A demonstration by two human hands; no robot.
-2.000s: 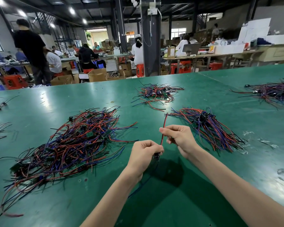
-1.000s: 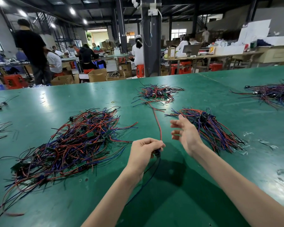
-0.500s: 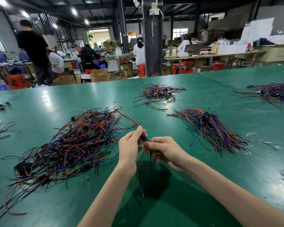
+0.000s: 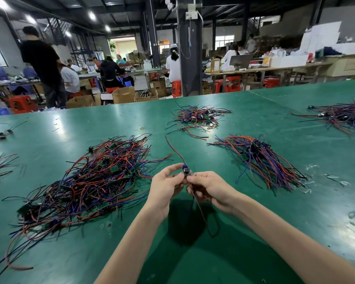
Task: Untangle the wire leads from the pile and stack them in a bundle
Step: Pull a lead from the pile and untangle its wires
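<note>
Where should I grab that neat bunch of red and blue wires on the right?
Take the neat bunch of red and blue wires at its far end, where small black parts cluster and the strands meet. Come from above, grip across the strands: the near ends fan out and would likely slip. First put down the red-and-black wire lead that the left hand and right hand pinch.

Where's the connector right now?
Head view, centre: the connector is pinched between the left hand and right hand, just right of the big pile.
</note>
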